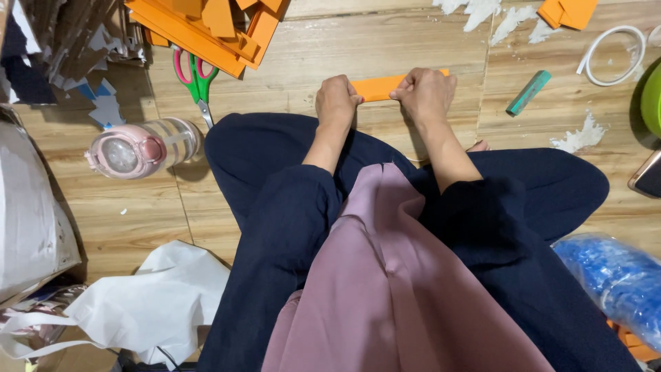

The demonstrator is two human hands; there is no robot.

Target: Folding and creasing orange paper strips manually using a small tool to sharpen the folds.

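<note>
A person sits cross-legged on a wooden floor (413, 41), seen from above, in dark navy trousers and a mauve top. Both hands reach forward past the knees and hold one orange strip (376, 87) of paper or thin card down against the floor.

The strip lies flat with its long axis running left to right across the view, tilted slightly so its right end sits a little farther from the person. The left hand (337, 101) has its fingers closed on the strip's left end. The right hand (427, 93) has its fingers curled together and clamped over the right part. Only the middle section and a small tip past the right hand show; both ends are hidden under the hands, so the strip's full length cannot be made out.

To the left, green-and-pink scissors (196, 77) lie with the blades pointing toward the person, partly tucked under a stack of orange sheets (206, 27) that is cut off at the top edge. A pink-lidded bottle (141, 148) lies on its side near the left knee. A white bag (151, 303) sits at lower left. To the right are a teal stick-shaped object (529, 92), a white ring (613, 55), torn white scraps and a blue plastic bag (613, 279), cut off by the frame.
</note>
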